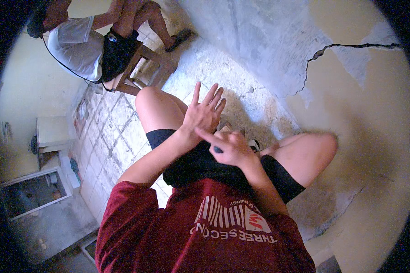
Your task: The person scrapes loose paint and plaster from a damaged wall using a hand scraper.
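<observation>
My left hand (205, 111) is raised over my lap, its fingers apart, and nothing is in it. Just beside its wrist is my right hand (232, 146), slightly blurred, with the index finger stretched out towards that wrist. I cannot tell whether the fingertip touches the skin. The other right fingers are curled around a dark-ended object (218, 149); only its rounded end shows, and the rest is hidden in the fist. Black shorts (191, 163) and my bent knees lie below the hands. A small pale thing (225, 128) shows partly behind the right hand.
Ahead on the left, another person (78, 44) sits on a low wooden stool (130, 73). A plastered wall (345, 102) with a long crack (319, 53) rises close on my right. Worn floor tiles (112, 136) spread leftwards, towards a framed opening or basin (37, 192).
</observation>
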`<state>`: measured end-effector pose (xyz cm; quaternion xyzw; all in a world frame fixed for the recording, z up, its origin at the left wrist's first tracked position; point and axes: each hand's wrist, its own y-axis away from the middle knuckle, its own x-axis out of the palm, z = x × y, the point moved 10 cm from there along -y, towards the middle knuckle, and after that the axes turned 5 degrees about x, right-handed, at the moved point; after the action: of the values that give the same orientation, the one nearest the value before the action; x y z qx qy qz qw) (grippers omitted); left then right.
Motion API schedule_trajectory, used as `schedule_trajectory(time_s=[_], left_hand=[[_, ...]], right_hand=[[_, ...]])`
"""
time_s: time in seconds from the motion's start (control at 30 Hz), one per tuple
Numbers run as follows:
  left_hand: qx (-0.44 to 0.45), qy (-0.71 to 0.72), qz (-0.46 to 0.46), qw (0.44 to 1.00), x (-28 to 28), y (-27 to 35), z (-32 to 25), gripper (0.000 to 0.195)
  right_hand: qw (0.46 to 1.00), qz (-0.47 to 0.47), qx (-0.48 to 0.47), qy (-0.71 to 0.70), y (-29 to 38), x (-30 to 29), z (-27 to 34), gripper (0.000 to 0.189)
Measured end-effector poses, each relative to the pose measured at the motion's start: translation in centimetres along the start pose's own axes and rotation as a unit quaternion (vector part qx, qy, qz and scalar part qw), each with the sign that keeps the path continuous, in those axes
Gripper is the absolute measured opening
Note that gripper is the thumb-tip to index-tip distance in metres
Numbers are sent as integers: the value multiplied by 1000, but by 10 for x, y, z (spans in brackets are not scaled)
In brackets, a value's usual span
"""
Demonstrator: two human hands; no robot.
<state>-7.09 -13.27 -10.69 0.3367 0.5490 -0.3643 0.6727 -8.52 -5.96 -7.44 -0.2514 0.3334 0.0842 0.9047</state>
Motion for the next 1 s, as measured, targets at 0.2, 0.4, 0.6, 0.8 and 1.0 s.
schedule_trajectory(time_s=[0.2,0.4,0.6,0.8,1.0], left_hand=[[4,-62,81,995,15,-2,1,49],[-8,-103,99,990,32,-22,12,54],[3,-137,100,986,48,-43,17,51],[-58,-98,205,972,83,-44,45,46],[-15,-123,147,981,82,-71,30,42]], right_hand=[[974,46,220,-34,2,10,-67,77],[999,3,28,-16,-7,6,13,73],[991,89,91,41,-12,38,6,80],[971,-38,238,-2,5,13,-48,74],[986,62,138,73,-9,53,-27,75]])
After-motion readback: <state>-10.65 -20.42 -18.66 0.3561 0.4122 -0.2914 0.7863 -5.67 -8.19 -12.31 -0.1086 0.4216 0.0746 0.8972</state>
